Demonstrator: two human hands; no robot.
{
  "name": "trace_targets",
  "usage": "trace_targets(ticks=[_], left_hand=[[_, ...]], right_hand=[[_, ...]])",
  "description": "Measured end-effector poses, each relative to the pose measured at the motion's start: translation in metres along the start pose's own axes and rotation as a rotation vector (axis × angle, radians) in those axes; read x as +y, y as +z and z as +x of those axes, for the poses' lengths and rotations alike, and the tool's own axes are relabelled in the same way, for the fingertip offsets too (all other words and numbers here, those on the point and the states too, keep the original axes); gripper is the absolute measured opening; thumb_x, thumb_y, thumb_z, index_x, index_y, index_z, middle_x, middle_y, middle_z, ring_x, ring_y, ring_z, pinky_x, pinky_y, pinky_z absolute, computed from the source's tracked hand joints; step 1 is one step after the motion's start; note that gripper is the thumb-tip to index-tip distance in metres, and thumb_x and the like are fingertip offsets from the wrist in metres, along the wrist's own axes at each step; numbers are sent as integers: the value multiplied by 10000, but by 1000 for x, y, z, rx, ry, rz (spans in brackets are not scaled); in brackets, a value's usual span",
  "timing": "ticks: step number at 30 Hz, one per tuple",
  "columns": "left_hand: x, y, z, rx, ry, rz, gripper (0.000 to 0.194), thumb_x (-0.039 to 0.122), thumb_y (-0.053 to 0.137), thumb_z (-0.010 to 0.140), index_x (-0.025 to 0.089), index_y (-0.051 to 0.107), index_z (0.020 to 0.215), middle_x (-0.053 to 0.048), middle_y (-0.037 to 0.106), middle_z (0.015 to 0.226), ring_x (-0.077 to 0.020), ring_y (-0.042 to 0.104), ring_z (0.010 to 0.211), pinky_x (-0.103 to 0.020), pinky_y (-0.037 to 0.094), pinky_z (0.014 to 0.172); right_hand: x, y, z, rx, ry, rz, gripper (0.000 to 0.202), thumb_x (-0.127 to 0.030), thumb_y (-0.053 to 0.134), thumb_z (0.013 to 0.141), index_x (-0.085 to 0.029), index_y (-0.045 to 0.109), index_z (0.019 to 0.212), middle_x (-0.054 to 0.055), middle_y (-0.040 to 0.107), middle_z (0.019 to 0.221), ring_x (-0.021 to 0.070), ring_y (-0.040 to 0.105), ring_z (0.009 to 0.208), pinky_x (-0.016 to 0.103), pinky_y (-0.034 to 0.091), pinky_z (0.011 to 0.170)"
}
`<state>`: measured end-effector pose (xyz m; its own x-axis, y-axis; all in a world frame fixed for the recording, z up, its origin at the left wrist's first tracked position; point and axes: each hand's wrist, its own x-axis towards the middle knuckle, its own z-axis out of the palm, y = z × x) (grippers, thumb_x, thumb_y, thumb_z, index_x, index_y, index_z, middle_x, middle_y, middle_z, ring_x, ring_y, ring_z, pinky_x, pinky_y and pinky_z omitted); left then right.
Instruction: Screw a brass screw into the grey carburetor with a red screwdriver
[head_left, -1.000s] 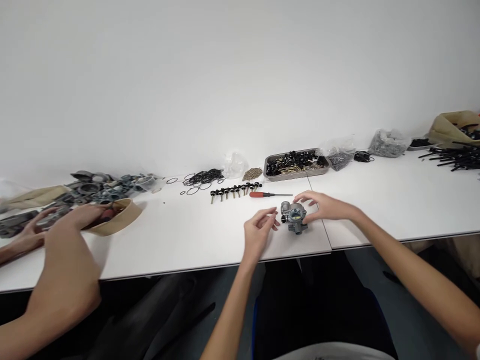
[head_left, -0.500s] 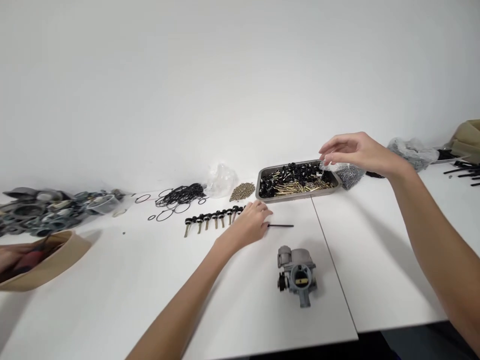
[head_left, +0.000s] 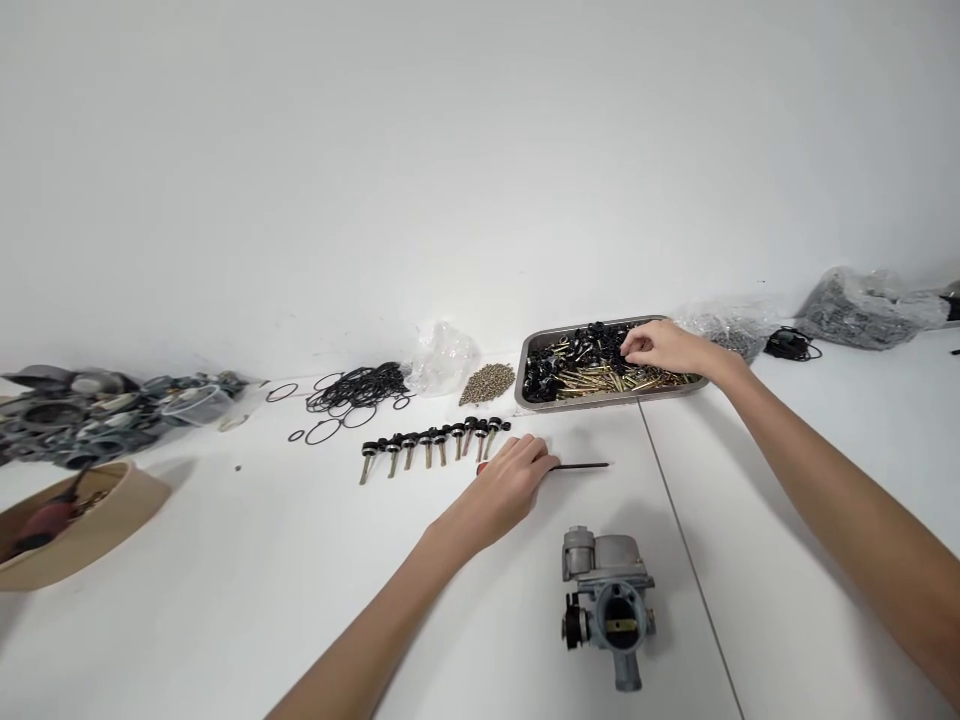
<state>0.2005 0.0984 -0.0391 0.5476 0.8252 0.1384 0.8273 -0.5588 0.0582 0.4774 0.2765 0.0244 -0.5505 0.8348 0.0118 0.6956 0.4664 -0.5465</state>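
Note:
My left hand (head_left: 514, 482) is closed around a screwdriver (head_left: 581, 466) lying on the table; its dark shaft points right and a bit of red handle shows behind the fingers. Just beyond that hand is a row of brass-stemmed parts with black tops (head_left: 427, 440). At the metal tray (head_left: 529, 398), my right hand (head_left: 660, 347) has its fingertips pinched over the black pieces (head_left: 592, 345); whatever they hold is too small to make out. Brass pins (head_left: 592, 382) lie in the tray's front half. Nearer me, a grey carburetor (head_left: 619, 600) stands on the table, touched by neither hand.
Black rubber rings (head_left: 360, 388), a clear plastic bag (head_left: 442, 358) and small brass pieces (head_left: 487, 384) lie along the wall. At left are grey metal parts (head_left: 67, 420) and a tan box (head_left: 97, 535) with a red-handled tool. Bagged parts (head_left: 866, 308) stand at right.
My right hand has come down and left onto the tray, its fingers drawing together. My left hand stays on the screwdriver. Another person's hand has left the tan box.

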Motion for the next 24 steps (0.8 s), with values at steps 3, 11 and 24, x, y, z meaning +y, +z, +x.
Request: trace_targets(ticks=[3,11,24], left_hand=[[3,-3,-2,58,13,-73,345,156,327,1020,169,630,1185,-110,632,1041,-196,597,823,-318,496,706],[-16,-19,-2,213,-315,-334,368,365,319,1021,262,568,1272,-42,627,919,-135,518,583,-266,369,556],[-56,-109,16,786,-634,-918,414,178,671,753,133,650,1164,-57,674,904,-93,532,544,-281,398,486]], right_hand=[[7,2,2,12,10,-16,189,-152,593,861,-181,735,983,103,753,1056,239,695,930,362,545,816],[22,10,7,-13,35,-93,205,-112,576,879,-169,736,993,90,749,1047,216,686,915,337,519,801],[37,-7,3,429,139,-117,284,-147,528,866,-145,737,1058,136,737,1056,270,669,981,413,520,913]])
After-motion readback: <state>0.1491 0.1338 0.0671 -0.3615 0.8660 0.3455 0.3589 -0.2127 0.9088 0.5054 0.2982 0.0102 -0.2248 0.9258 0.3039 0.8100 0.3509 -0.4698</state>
